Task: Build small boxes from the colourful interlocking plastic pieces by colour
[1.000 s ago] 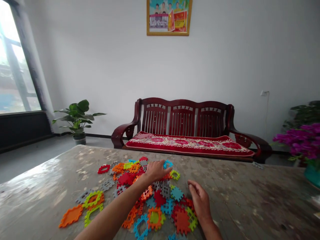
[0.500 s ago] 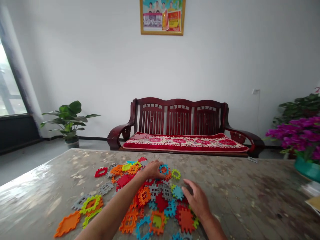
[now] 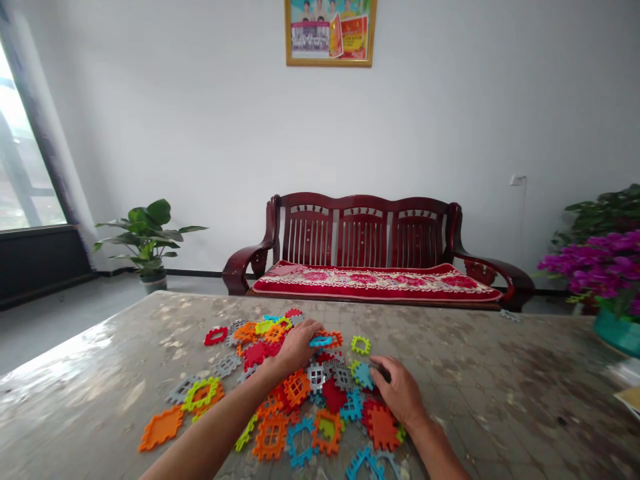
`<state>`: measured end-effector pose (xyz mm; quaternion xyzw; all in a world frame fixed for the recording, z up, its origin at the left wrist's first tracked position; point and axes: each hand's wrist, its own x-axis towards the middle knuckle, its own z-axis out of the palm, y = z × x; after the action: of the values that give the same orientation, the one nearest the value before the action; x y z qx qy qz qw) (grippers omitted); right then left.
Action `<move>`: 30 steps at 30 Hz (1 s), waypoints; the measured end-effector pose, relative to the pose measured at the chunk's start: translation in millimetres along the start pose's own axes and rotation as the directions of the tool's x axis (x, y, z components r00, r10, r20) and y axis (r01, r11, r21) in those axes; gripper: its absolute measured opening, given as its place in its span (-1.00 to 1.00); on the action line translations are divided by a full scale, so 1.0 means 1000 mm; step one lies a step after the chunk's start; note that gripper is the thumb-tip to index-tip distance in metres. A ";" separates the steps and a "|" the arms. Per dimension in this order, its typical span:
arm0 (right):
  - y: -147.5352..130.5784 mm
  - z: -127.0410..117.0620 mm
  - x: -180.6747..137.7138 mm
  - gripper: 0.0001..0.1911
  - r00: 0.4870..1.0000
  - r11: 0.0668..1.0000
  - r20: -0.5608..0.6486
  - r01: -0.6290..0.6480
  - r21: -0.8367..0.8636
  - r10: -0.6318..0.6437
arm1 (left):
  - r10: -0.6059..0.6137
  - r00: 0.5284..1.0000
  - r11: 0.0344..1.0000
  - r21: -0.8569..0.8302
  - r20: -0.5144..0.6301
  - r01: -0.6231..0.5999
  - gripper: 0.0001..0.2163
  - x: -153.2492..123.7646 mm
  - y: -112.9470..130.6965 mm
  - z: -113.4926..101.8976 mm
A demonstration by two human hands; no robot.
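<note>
My left hand [image 3: 299,345] is over the far part of a pile of interlocking plastic tiles with notched edges. Its fingers are closed on a blue tile [image 3: 321,341], which is seen nearly edge-on; the thumb is hidden. Just beyond that tile lies an orange window tile [image 3: 334,339]. To the right, my right hand [image 3: 400,392] hovers low at the pile's edge, thumb and fingers curved with a gap between them. Its fingertips are beside a light-blue tile [image 3: 364,375]; whether they touch it I cannot tell. A lime-green frame tile [image 3: 361,345] lies beyond that hand.
The pile spreads over a patterned tabletop [image 3: 490,387], with an orange tile [image 3: 161,428] at its left. A grey tile [image 3: 510,315] sits at the far right edge. Purple flowers in a teal pot [image 3: 617,333] stand right. Behind the table is a wooden bench [image 3: 363,227].
The blue tile in my left hand has turned from face-on to nearly edge-on. My right hand's thumb and fingers have drawn closer together beside the light-blue tile. The view has shifted slightly.
</note>
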<state>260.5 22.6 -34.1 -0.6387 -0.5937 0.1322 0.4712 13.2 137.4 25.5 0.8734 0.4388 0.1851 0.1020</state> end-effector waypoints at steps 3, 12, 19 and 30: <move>0.001 0.000 0.001 -0.71 1.000 1.000 -0.017 0.012 0.016 -0.012 | -0.025 1.000 1.000 -0.006 -0.013 0.025 -0.80 -0.005 0.009 0.000; 0.011 -0.001 0.004 -0.71 0.993 0.995 -0.117 0.003 0.095 0.008 | -0.033 0.997 0.998 -0.056 0.074 0.037 -0.39 -0.022 0.011 -0.011; 0.015 0.000 0.005 -0.72 0.990 0.989 -0.135 -0.026 0.148 0.046 | -0.044 0.998 0.993 -0.113 -0.050 0.038 -0.33 -0.035 -0.002 -0.007; 0.018 0.000 0.006 -0.70 0.993 0.990 -0.103 -0.047 0.136 0.061 | 0.013 0.995 0.995 -0.094 -0.096 -0.022 -0.43 -0.055 0.014 -0.003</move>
<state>273.1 30.7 -45.7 -0.6280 -0.5399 0.1497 0.5401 -7.4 84.8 19.9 0.8615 0.4262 0.2481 0.1210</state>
